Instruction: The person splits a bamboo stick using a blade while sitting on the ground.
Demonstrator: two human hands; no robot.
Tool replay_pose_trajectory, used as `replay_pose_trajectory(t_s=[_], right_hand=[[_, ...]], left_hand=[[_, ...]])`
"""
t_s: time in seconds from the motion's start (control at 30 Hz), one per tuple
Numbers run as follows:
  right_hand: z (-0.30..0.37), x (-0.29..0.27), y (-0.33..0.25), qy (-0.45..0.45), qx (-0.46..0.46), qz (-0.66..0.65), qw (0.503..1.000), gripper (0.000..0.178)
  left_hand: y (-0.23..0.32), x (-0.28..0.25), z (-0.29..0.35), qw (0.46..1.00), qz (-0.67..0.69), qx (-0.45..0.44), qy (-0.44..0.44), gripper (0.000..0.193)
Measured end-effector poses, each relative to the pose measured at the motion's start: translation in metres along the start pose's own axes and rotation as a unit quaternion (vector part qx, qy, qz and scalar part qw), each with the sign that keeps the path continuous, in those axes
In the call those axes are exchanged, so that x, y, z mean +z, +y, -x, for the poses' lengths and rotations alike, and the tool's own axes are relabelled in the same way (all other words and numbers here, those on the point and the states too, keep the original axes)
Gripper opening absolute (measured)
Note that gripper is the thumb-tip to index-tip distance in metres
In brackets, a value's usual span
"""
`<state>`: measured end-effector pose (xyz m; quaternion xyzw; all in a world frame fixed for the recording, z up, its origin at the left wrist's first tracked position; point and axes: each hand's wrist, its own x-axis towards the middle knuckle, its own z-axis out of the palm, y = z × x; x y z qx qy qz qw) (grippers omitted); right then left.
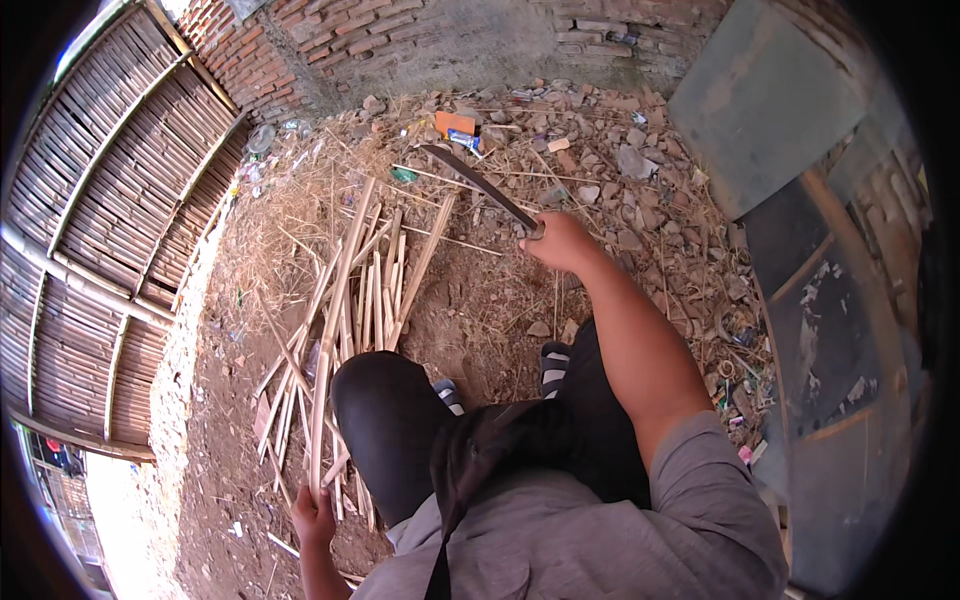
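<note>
My right hand (560, 243) is closed round the handle of a machete (480, 184), whose long dark blade points up and to the left over the rubble. Most of the handle is hidden in the fist. Low on the left, my left hand (313, 512) grips the near end of a long bamboo strip (330, 370), which slants away from me. Beneath and beside that strip lies a loose pile of split bamboo strips (375, 290) on the dirt, just left of my bent knee.
Broken bricks and stones (620, 190) with litter cover the ground ahead and right. A brick wall (480, 45) closes the far side. Bamboo slat panels (110, 210) stand left. Grey boards (770, 100) lean at right, beside dark panels (830, 330).
</note>
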<state>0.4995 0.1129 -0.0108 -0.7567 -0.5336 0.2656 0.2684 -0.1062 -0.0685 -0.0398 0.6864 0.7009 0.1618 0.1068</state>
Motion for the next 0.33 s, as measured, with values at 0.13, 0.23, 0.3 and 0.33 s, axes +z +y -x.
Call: replay_pose_trajectory(t_s=[0.13, 0.23, 0.3, 0.33], right_hand=[[0.006, -0.008, -0.013, 0.005, 0.025, -0.036, 0.999, 0.045], [-0.002, -0.010, 0.009, 0.068, -0.030, -0.041, 0.996, 0.051], [-0.007, -0.008, 0.007, 0.076, -0.035, -0.053, 0.995, 0.054], [-0.008, -0.007, 0.003, 0.089, -0.038, -0.063, 0.993, 0.056]], left_hand=[[-0.101, 0.005, 0.076, 0.993, -0.015, -0.112, 0.032, 0.041], [-0.176, 0.013, 0.133, 0.976, 0.011, -0.214, 0.038, 0.045], [-0.214, 0.006, 0.177, 0.957, -0.186, -0.216, 0.045, 0.046], [-0.232, -0.002, 0.183, 0.956, -0.187, -0.221, 0.046, 0.046]])
